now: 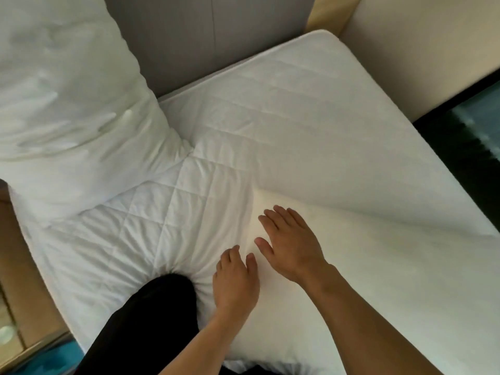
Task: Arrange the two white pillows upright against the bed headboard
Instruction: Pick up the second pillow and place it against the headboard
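Observation:
One white pillow [62, 104] stands at the upper left, leaning against the grey headboard [216, 36]. The second white pillow [365, 266] lies flat on the quilted mattress [270, 104] at the lower right. My right hand [289, 239] rests palm down on its near-left corner, fingers spread. My left hand [235, 280] lies just beside it on the pillow's left edge. Its fingers are bent, with the tips at the crease between pillow and mattress, and they are not closed around anything.
My knee in black trousers [151, 315] presses into the mattress at the lower middle. A wooden bedside unit [16, 266] stands along the left edge. A beige padded panel [405, 36] rises at the upper right, with a dark surface [473, 144] below it.

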